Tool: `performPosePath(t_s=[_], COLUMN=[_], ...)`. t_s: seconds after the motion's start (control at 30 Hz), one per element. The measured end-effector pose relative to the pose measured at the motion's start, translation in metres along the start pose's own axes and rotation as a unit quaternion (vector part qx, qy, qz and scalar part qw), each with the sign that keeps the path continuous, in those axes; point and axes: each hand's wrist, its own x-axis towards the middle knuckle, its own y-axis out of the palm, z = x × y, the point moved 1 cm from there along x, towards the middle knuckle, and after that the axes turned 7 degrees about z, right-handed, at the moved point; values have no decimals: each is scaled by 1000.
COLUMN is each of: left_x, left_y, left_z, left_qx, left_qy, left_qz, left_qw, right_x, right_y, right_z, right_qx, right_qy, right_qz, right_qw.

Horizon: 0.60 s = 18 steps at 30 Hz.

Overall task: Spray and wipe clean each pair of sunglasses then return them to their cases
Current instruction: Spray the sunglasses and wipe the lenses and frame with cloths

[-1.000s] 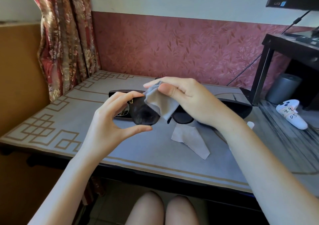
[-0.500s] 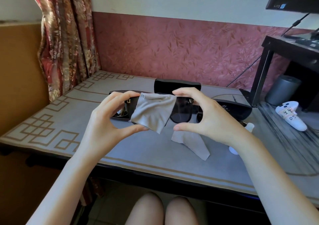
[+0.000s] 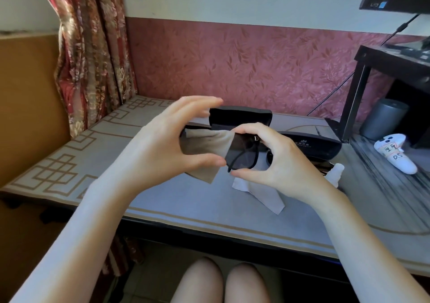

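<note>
Now left hand (image 3: 160,147) fingers curl round sunglasses (image 3: 242,155) under cloth (image 3: 207,143); right hand (image 3: 285,163) fingers pinch lens edges, above table (image 3: 186,202).

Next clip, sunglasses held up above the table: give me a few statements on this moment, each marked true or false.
1. The right hand pinches the sunglasses by one lens rim. True.
2. The grey cloth covers the lens at the right hand. False: it covers the lens at the left hand; the lens at the right hand is bare.
3. A white cloth lies on the table below the hands. True.
4. The right hand holds the spray bottle. False: the bottle sits on the table by the right wrist.
</note>
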Motion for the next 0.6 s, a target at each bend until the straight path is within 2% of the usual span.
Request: performPosePath(t_s=[0.1,0.23,0.47,0.6], left_x=[11,10,6,3], left_y=[6,7,-8,-13], left_z=[0,3,17,16], left_qx=[26,-69,-114,-109], left_qy=[-28,-75,-101,-115], left_qz=[44,49,17,78], left_qw=[998,994,988,984], right_x=[-1,-3,-6,-9], right_y=[-3,-4,-1,0], right_z=[1,1,-5,-10], right_qx=[-7,-18,22,23], right_qy=[-12,-27,-12,-3], right_qz=[-18,-24,-35,-35], right_qw=[1000,999,999,999])
